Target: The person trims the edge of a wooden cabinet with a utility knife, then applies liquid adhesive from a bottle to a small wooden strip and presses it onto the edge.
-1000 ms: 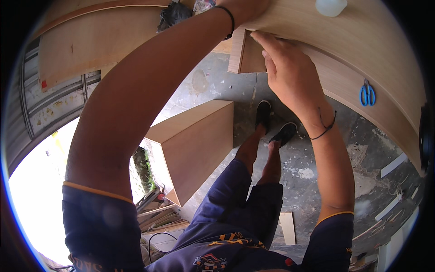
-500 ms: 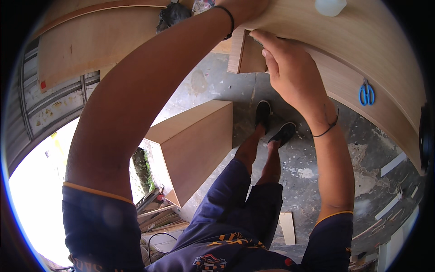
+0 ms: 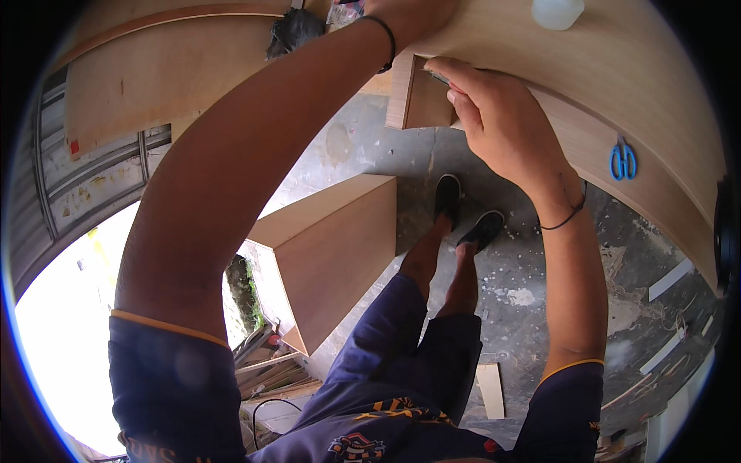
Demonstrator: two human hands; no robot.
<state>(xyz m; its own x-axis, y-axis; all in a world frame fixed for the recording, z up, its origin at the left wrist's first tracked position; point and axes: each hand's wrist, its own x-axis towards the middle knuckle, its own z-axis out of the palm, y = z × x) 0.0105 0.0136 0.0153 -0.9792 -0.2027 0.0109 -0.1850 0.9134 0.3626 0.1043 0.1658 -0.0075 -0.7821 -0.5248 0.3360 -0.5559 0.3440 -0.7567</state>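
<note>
My left hand (image 3: 417,19) lies at the top edge of the view on a large light wood-grain board (image 3: 641,85); its fingers are cut off by the frame. My right hand (image 3: 505,116) is closed at the near edge of that board. A thin, dark, blade-like piece (image 3: 440,78) shows between its thumb and forefinger, mostly hidden by them. The fingertips are beside the corner of a brown wooden recess (image 3: 428,100) beneath the board, edged by a pale upright panel (image 3: 400,92).
Blue-handled scissors (image 3: 623,162) rest along the board's near side. A translucent white container (image 3: 557,11) stands on top. On the concrete floor (image 3: 525,262) are a plywood box (image 3: 336,258), left of my feet, and a wood offcut (image 3: 490,390). Dark crumpled material (image 3: 296,32) sits at the upper left.
My right hand and wrist have shifted slightly right and down, still at the same corner. My left hand stays in nearly the same place.
</note>
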